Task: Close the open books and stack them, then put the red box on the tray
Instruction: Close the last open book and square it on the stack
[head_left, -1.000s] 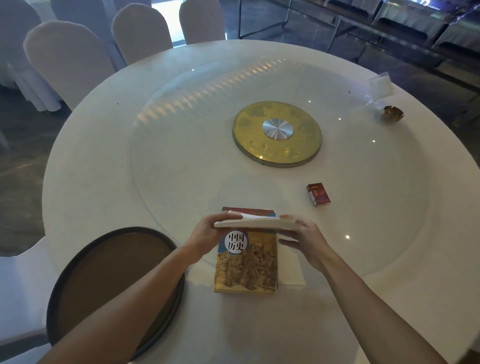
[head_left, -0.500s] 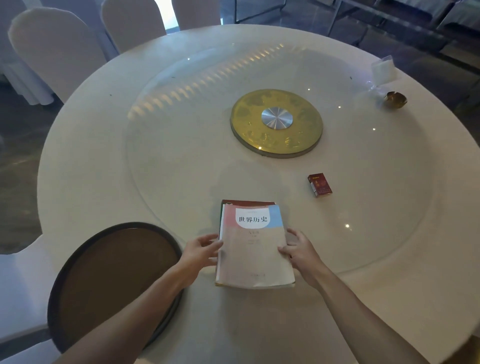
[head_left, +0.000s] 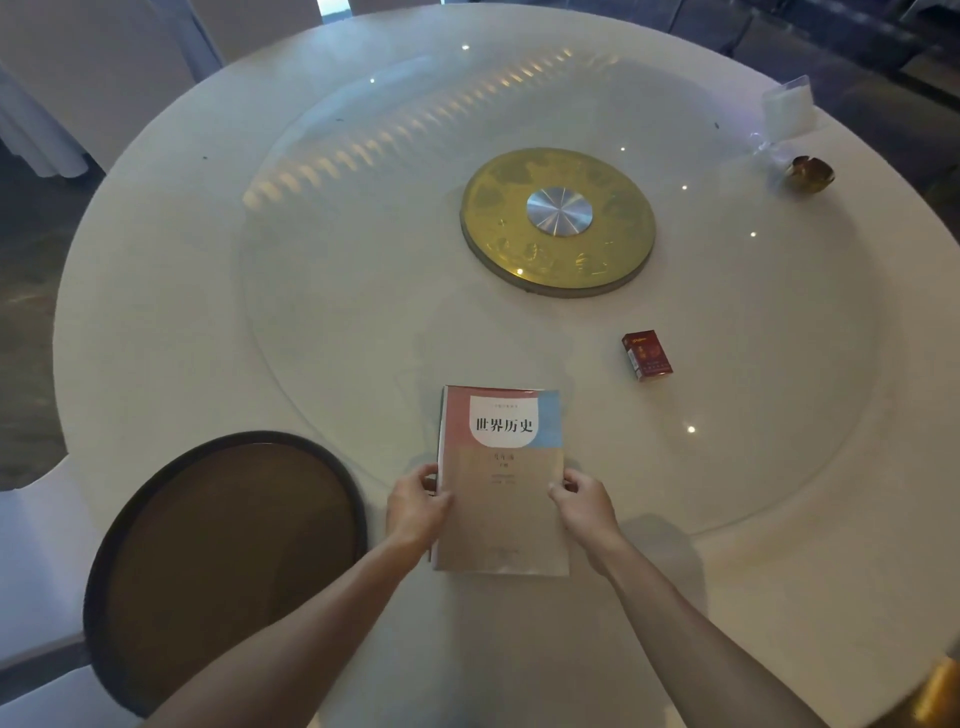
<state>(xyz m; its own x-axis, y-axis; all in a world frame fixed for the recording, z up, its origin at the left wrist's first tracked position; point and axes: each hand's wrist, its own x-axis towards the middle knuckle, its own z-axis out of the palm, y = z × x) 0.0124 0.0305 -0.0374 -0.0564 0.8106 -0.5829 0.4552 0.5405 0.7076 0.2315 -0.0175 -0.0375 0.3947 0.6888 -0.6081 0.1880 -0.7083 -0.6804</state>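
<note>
A closed book (head_left: 501, 478) with a pink, blue and beige cover lies face up on a stack near the table's front edge; the books under it are almost fully hidden. My left hand (head_left: 415, 506) grips the stack's left side and my right hand (head_left: 584, 504) grips its right side. The small red box (head_left: 647, 356) rests on the glass turntable, beyond and to the right of the stack. A round dark-rimmed brown tray (head_left: 228, 561) sits empty at the front left, close beside my left forearm.
A gold disc (head_left: 558, 221) with a silver hub marks the centre of the glass turntable (head_left: 363, 249). A small brass dish (head_left: 810, 174) and a clear plastic packet (head_left: 787, 109) lie at the far right. White-covered chairs stand around the round white table.
The pink book was laid flat on the stack. Both hands then slid to its sides and squared it, so the book below no longer sticks out at the far end.
</note>
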